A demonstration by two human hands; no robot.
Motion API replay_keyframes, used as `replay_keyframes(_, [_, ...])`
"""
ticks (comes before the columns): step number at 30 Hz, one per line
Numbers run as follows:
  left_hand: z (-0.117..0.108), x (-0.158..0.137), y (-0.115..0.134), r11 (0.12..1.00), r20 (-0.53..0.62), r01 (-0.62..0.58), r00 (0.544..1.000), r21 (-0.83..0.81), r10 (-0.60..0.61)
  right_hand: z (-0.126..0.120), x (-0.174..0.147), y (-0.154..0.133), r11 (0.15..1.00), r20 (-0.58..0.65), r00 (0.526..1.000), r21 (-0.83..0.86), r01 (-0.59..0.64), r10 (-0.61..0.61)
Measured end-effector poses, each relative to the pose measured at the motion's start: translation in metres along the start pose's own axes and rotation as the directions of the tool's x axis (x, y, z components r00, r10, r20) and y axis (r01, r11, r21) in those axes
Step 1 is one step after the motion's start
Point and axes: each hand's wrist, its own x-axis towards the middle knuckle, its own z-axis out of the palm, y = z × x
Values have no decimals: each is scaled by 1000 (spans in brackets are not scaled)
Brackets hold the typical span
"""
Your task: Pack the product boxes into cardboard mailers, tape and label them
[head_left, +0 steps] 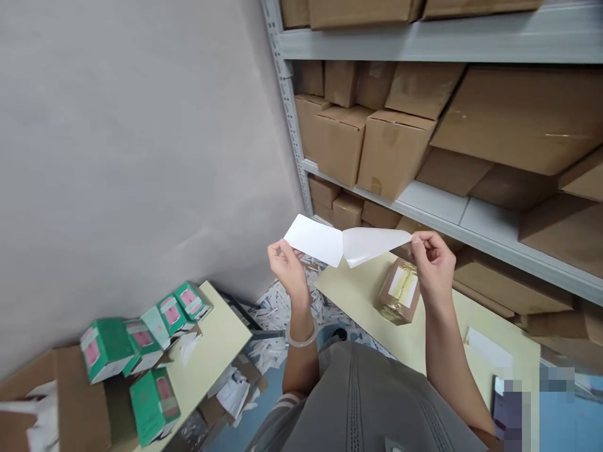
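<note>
My left hand [288,267] is closed in a pinch on the left end of a white label sheet [315,238]. A bracelet circles that wrist. My right hand [432,254] pinches the narrow end of a thin, translucent sheet [374,243], which looks like backing paper. The two sheets meet midway between my hands, held in the air above the table. Below my right hand, a small taped carton [399,292] with a white label rests on the pale yellow table [353,298].
Metal shelving [443,44] loaded with brown cartons [396,150] stands ahead and right. Green boxes [106,348] lie on a left table [221,333], beside an open carton [82,402]. Paper strips [273,301] litter the floor. A white sheet [487,348] lies on the right table.
</note>
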Motion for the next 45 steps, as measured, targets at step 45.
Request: replay_keyframes(45, [-169, 10, 13, 997, -367, 31, 930, 76, -1, 215, -115, -31, 795, 881, 222, 235, 559, -417])
